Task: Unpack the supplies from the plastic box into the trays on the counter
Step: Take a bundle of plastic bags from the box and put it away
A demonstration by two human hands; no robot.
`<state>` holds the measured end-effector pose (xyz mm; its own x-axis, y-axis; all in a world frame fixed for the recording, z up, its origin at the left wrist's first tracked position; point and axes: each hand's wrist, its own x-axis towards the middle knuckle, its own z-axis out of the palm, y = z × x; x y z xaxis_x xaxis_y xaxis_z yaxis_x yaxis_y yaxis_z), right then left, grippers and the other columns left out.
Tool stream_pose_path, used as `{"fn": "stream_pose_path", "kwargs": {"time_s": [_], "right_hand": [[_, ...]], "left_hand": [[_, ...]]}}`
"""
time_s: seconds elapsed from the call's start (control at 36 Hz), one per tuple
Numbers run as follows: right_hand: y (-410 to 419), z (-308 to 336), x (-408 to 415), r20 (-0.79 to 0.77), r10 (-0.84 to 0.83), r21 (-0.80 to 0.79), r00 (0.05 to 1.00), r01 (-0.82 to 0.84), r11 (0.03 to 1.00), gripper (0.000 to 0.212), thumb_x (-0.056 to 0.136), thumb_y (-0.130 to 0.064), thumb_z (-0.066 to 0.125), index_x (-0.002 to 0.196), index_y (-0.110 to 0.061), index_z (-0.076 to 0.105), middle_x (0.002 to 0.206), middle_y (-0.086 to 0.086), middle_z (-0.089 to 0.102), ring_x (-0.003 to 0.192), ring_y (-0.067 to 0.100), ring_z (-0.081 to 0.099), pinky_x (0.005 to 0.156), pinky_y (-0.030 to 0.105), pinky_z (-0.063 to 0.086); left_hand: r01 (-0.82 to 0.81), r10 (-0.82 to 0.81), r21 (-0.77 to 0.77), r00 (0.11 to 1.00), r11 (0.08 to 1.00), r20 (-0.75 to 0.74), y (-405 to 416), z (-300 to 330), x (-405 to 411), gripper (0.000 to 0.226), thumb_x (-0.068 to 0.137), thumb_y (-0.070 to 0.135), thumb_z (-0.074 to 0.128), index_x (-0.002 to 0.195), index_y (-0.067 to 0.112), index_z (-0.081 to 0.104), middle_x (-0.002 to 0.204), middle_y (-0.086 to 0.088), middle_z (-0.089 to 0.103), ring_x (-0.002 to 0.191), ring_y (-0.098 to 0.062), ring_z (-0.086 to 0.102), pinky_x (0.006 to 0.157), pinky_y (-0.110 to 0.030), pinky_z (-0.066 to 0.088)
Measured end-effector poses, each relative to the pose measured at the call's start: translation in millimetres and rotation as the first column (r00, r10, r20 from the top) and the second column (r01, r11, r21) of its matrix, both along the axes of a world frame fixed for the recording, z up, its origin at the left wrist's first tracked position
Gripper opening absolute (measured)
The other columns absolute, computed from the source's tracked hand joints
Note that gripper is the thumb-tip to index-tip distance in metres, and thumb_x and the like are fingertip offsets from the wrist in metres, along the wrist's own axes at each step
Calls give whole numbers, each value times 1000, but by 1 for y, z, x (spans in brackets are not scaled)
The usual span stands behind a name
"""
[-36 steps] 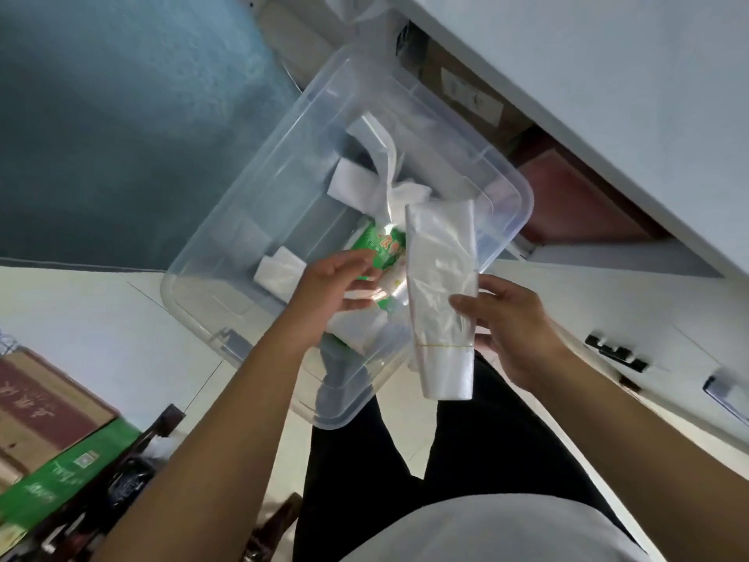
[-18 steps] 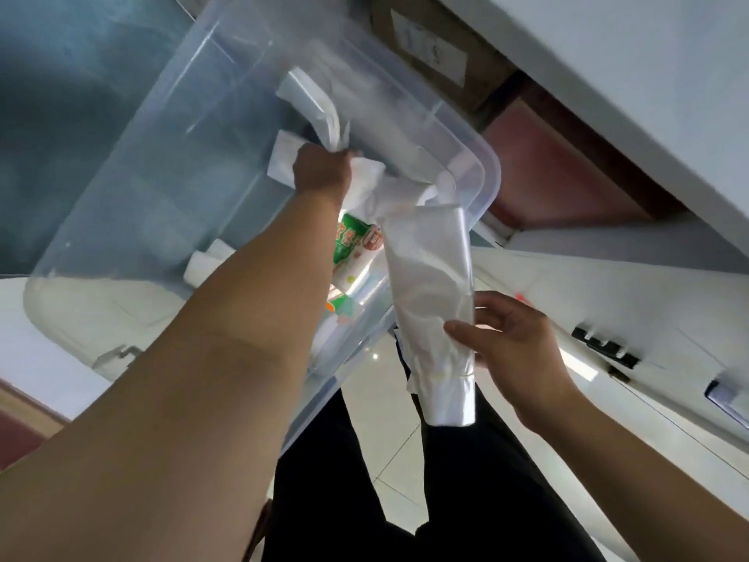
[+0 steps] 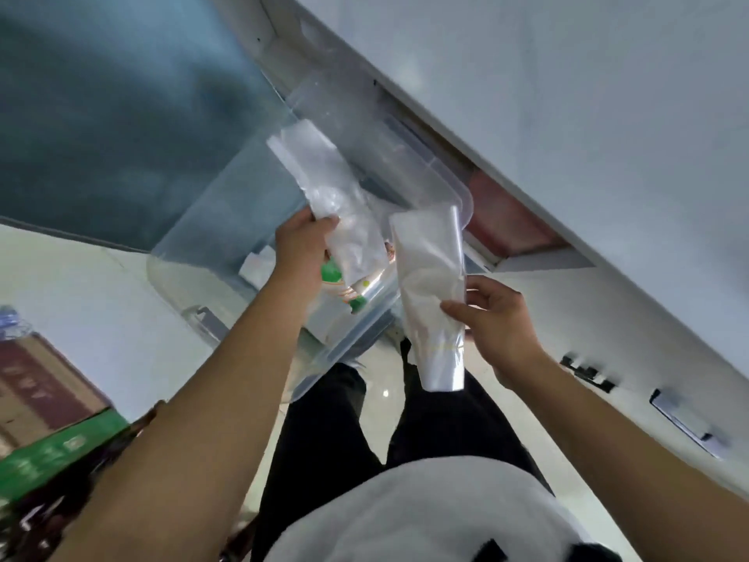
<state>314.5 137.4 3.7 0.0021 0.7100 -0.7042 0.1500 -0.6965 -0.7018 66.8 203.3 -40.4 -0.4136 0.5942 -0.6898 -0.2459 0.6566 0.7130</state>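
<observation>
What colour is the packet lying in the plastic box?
Green packet, with some white; head view.

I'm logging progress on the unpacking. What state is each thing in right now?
plastic box: open, no lid on, some supplies inside
left hand: closed on a clear plastic packet
left packet: lifted above the box
right hand: closed on a second clear packet
right packet: held upright beside the box
green-labelled packet: in the box, partly hidden

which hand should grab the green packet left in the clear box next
Left, probably. The left hand sits over the clear plastic box, right beside the green printed packet, though it already grips a translucent plastic pack. The right hand holds another clear bag outside the box.
</observation>
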Motion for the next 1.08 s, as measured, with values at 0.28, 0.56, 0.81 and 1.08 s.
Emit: {"fn": "stream_pose_path", "kwargs": {"time_s": [0.28,0.56,0.81,1.08], "right_hand": [[-22,82,-16,-71,-69,230,995,83,970,23,80,-1,74,87,-23,75,88,5,77,87,32,73,72,46,60],[-85,151,7,-178,-340,329,924,381,864,17,82,0,71,96,-9,70,87,5,76,80,26,74,61,35,59],[-123,185,79,-181,-536,419,825,558,717,17,84,-3,70,100,-7,68,94,9,76,83,26,74,61,34,59],[-67,186,139,-293,-538,434,790,612,662,14,84,-2,69,89,-14,73,91,15,74,78,25,72,59,33,57]], "left_hand": [[67,-139,266,955,962,261,-83,126,-33,33,97,15,59,128,26,63,112,3,74,98,-18,70,81,-39,59],[334,-505,439,782,834,365,-102,157,-15,42,89,25,69,129,34,60,128,-1,68,116,-24,66,87,-46,57],[549,-746,526,596,649,298,-56,173,73,60,81,20,76,129,47,54,129,3,67,114,-24,67,84,-49,57],[710,-823,425,535,561,194,24,187,196,90,83,-8,65,149,44,31,112,-7,73,94,-23,71,64,-31,56]]}}
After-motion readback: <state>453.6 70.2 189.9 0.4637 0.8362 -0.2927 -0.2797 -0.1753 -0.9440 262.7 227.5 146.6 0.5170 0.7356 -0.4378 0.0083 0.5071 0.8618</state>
